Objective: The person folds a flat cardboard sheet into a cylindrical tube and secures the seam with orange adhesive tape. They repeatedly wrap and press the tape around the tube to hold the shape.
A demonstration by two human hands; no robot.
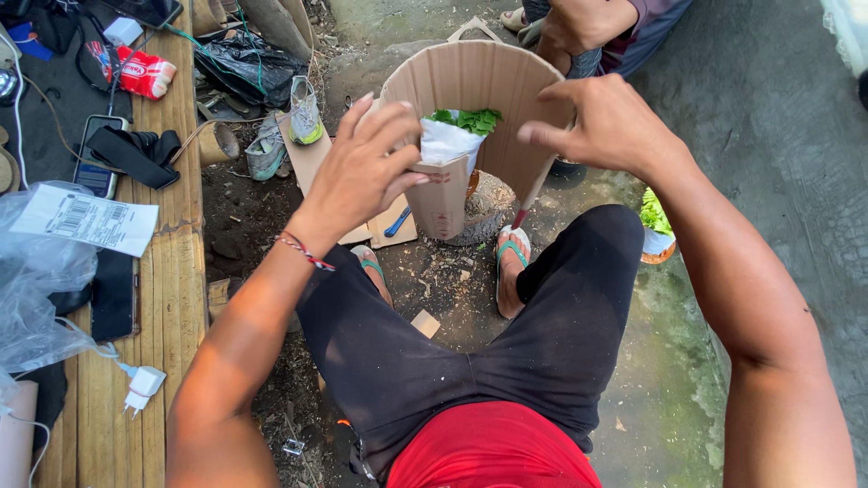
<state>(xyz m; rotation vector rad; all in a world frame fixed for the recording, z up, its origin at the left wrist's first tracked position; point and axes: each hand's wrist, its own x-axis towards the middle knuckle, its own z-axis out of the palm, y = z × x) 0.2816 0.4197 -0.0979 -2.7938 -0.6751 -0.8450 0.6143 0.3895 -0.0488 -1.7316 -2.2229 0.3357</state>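
The wooden table is on the left w/ lots of stuff on it: two dark phones, a black strap, a white paper slip, a clear plastic bag, a white plug & a red-and-white packet. The ground is dirt w/ wood chips, cardboard bits, a worn shoe & a small stump.

Both your arms reach forward: your left hand curls, fingers pinched together, your right hand hovers half open.
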